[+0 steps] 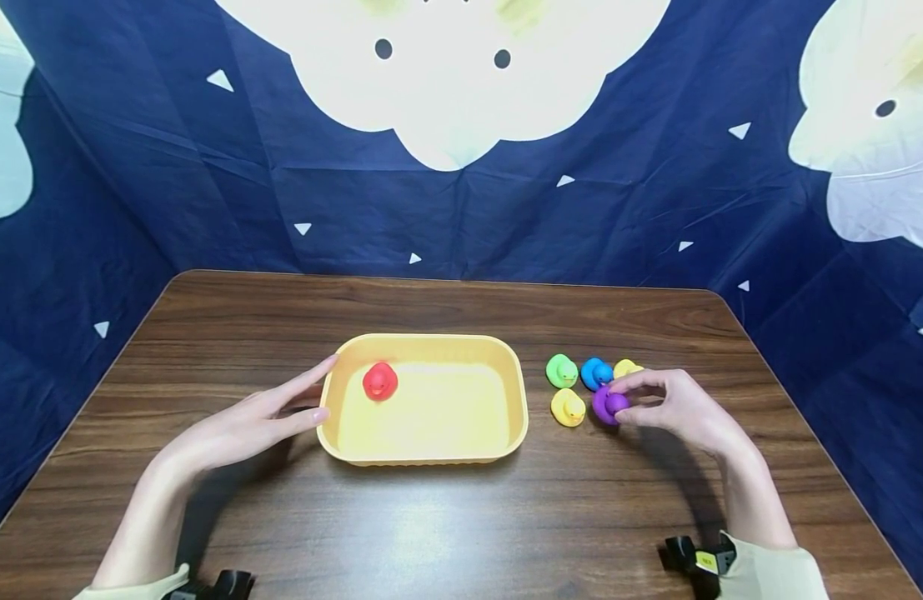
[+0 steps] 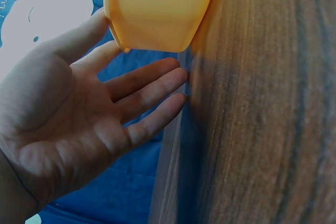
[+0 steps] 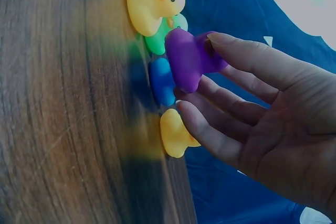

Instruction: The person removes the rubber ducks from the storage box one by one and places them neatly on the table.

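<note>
My right hand [image 1: 686,408] pinches a purple rubber duck [image 1: 609,405] between thumb and fingers. In the right wrist view the purple duck [image 3: 184,61] looks raised off the table. My left hand [image 1: 247,423] touches the left edge of a yellow plastic tub [image 1: 423,460] with the thumb and index fingertips. Its other fingers [image 2: 152,90] extend below the tub, as the left wrist view shows. Inside the tub, toward the back left, sits a red rubber duck [image 1: 380,382].
Around the purple duck stand a green duck [image 1: 562,371], a blue duck [image 1: 596,372] and a yellow duck [image 1: 568,407]. Another yellow duck [image 1: 626,367] is partly hidden behind my right hand. All stand on a wood-grain table [image 1: 461,533], with a dark blue patterned cloth [image 1: 461,217] behind.
</note>
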`<state>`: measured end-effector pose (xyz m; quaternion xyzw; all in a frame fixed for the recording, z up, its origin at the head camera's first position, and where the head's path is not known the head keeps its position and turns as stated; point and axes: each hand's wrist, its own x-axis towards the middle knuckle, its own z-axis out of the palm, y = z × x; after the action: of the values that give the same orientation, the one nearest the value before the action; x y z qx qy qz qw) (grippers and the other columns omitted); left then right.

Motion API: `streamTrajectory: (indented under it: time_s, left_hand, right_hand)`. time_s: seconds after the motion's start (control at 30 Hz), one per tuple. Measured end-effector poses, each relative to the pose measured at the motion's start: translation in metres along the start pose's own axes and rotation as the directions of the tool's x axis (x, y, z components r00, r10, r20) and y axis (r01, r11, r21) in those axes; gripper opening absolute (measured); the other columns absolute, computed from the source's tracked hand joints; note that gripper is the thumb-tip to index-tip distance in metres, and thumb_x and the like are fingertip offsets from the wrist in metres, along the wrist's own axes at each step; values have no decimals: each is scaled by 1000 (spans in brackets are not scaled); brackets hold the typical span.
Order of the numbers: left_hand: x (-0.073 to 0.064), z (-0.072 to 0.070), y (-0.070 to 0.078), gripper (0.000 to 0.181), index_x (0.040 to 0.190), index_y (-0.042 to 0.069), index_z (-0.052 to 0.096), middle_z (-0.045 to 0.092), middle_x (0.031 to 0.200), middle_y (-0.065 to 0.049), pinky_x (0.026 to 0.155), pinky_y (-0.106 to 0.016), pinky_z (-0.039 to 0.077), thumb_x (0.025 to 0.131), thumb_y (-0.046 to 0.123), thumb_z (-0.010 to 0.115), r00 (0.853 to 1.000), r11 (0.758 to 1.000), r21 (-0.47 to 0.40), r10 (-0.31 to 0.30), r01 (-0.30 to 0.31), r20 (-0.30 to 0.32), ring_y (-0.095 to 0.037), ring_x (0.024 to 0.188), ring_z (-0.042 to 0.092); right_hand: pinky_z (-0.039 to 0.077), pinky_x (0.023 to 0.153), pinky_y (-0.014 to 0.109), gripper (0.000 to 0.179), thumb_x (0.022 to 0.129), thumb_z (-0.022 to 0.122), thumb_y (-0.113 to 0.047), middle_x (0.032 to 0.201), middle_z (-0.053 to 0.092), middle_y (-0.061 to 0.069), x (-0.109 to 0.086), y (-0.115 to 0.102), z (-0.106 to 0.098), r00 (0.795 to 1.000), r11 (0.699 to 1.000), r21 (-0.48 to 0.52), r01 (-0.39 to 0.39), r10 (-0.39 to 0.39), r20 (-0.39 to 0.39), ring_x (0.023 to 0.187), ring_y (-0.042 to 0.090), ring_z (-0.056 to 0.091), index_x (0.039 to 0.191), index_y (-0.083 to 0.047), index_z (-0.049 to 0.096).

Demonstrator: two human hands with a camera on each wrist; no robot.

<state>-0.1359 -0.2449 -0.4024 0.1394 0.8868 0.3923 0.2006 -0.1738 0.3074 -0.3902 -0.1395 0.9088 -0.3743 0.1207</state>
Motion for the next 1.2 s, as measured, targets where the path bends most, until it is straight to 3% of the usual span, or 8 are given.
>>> streamTrajectory:
  time_s: [0.33, 0.5, 0.73, 1.2]
  left_hand:
    - [-1, 0, 1, 70, 164, 41, 15, 47, 160, -14, 110, -61, 42, 106, 46, 53, 1000, 1000, 12, 9, -9, -7, -36, 146, 46]
    - [0, 0, 1, 69, 164, 41, 15, 48, 159, -14, 109, -59, 43, 106, 45, 53, 1000, 1000, 16, 10, -10, -7, -36, 146, 47]
    - [0, 0, 1, 70, 164, 41, 15, 50, 157, -13, 108, -56, 45, 106, 45, 53, 1000, 1000, 18, 9, -9, -2, -34, 144, 49]
    - [0, 0, 0, 69, 164, 43, 15, 48, 159, -14, 109, -60, 43, 106, 46, 53, 1000, 1000, 12, 2, -2, -3, -35, 146, 47]
  right_hand:
    - [56, 90, 30, 31, 88, 83, -23, 120, 74, 10, 2, 5, 2, 999, 1000, 10, -19, 19, 27, 110, 2, 60, 116, -11, 77]
    - [56, 89, 26, 30, 88, 83, -22, 118, 75, 10, 5, 9, 5, 999, 1000, 6, -13, 13, 31, 108, 1, 61, 114, -10, 77]
    - [54, 90, 27, 28, 86, 84, -23, 114, 77, 7, 6, 11, 7, 999, 998, -60, -22, 24, 22, 109, 11, 64, 112, -12, 78]
    - [52, 93, 35, 28, 85, 85, -23, 115, 76, 8, 10, 9, 10, 998, 994, -91, -56, 57, 10, 115, 26, 64, 110, -12, 78]
